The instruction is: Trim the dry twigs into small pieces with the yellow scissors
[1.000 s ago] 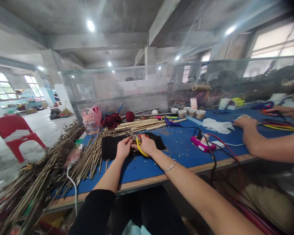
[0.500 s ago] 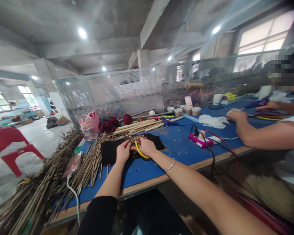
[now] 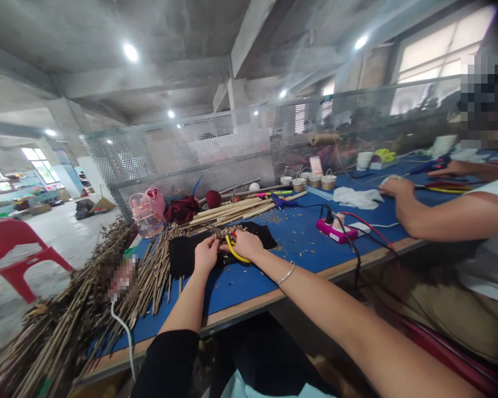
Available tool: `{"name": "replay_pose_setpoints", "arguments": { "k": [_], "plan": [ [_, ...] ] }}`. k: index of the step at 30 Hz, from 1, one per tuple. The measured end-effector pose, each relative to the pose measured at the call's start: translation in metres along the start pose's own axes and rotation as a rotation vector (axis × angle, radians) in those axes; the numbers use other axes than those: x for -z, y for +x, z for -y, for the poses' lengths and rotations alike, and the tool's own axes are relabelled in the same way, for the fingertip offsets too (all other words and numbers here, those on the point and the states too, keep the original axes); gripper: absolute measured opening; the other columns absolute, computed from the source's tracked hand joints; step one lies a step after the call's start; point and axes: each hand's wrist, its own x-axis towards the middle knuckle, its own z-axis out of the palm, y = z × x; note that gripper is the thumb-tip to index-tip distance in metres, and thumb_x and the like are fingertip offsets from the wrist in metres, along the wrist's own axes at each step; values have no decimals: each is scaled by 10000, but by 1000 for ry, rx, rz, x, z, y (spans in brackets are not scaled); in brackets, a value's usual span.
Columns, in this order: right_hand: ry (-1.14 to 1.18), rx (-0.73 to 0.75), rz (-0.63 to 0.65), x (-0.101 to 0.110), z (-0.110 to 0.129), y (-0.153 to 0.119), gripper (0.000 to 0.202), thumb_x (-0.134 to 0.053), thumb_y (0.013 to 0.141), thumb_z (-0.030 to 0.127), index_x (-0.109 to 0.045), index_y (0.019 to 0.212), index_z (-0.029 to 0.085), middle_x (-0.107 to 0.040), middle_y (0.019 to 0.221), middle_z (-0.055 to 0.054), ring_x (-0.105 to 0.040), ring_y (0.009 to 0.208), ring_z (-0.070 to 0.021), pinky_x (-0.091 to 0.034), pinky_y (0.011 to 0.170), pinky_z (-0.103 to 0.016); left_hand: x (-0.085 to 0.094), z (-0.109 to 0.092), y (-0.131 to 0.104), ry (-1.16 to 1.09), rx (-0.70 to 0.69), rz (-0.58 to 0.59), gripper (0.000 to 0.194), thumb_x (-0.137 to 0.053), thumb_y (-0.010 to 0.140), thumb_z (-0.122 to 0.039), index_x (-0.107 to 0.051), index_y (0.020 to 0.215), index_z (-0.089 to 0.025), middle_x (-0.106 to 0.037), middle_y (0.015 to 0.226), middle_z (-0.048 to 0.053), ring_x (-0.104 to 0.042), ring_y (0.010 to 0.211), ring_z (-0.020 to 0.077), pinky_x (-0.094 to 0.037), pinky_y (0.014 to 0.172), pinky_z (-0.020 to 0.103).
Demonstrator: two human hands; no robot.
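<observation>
Yellow-handled cutters (image 3: pixel 237 253) are gripped in my right hand (image 3: pixel 248 245), their blades pointing up and left. Close beside it, my left hand (image 3: pixel 206 254) has its fingers pinched together near the blades; what they hold is too small to make out. Both hands are over a black cloth (image 3: pixel 181 257) strewn with small brown clippings. Thin brown twigs (image 3: pixel 160 271) lie just left of the cloth, and thicker pale sticks (image 3: pixel 232 211) lie behind it.
Bundled branches (image 3: pixel 66 315) cover the left end of the blue table (image 3: pixel 240 284). A pink bottle (image 3: pixel 148 213) stands behind them. To the right are a purple power strip (image 3: pixel 336 232) with cables, a blue glue gun (image 3: pixel 284 202), white gloves (image 3: pixel 357 197) and a co-worker's hands (image 3: pixel 394 187).
The whole view has shifted slightly. My hands stay together over the cloth with the cutters still held. The co-worker's far hand has lifted the glue gun a little.
</observation>
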Motion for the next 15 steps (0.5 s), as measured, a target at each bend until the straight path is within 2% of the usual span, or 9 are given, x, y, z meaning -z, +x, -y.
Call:
{"name": "replay_pose_setpoints", "arguments": {
  "k": [4,10,15],
  "plan": [
    [-1,-45,-71,-1,0,1,664,-503,611,736,-545,958,171,-657,870,-114,-622,839,-258,-446,699,-322,-2,5,3,-75,62,0,239,-571,718,-308,-689,873,-170,-613,564,9,-525,500,119,-390,514,213],
    [-93,-63,-285,3,-2,3,691,-531,625,703,-486,999,124,-595,978,-161,-561,943,-280,-391,804,-368,-7,5,6,-268,209,-14,306,-529,763,-337,-592,991,-144,-662,794,70,-583,561,108,-409,465,190],
    [-21,102,-240,4,-1,1,624,-509,653,698,-475,962,157,-597,943,-105,-572,891,-233,-404,746,-305,-7,0,5,-390,221,-19,319,-515,782,-321,-555,1046,-147,-661,833,74,-609,612,104,-458,524,201]
  ]
}}
